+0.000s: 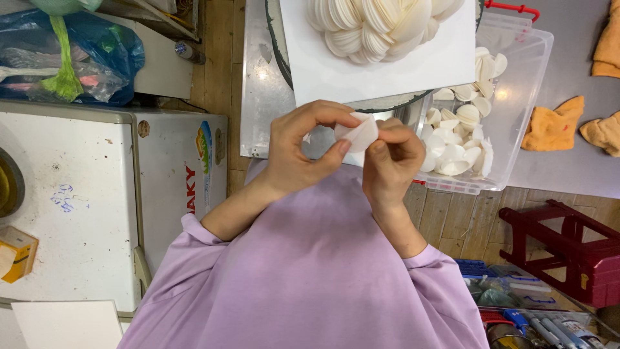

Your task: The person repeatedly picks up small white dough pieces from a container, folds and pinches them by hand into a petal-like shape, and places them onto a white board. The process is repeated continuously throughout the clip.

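Pinching a white petal (357,133) together, left hand (298,152) and right hand (389,161) grip clamped.

A white chest freezer (97,194) stood left of the metal table (261,97), with orange cloths (554,126) on that table's right side and a dark red stool (568,249) below them.

You have a grey metal worktable (258,97) ahead of you as your landmark. Left of it stands a white, scuffed chest freezer (97,194), a blue plastic bag (97,58) behind that. Below the table runs a wooden plank floor (465,223), where a dark red plastic stool (568,249) sits to the right.
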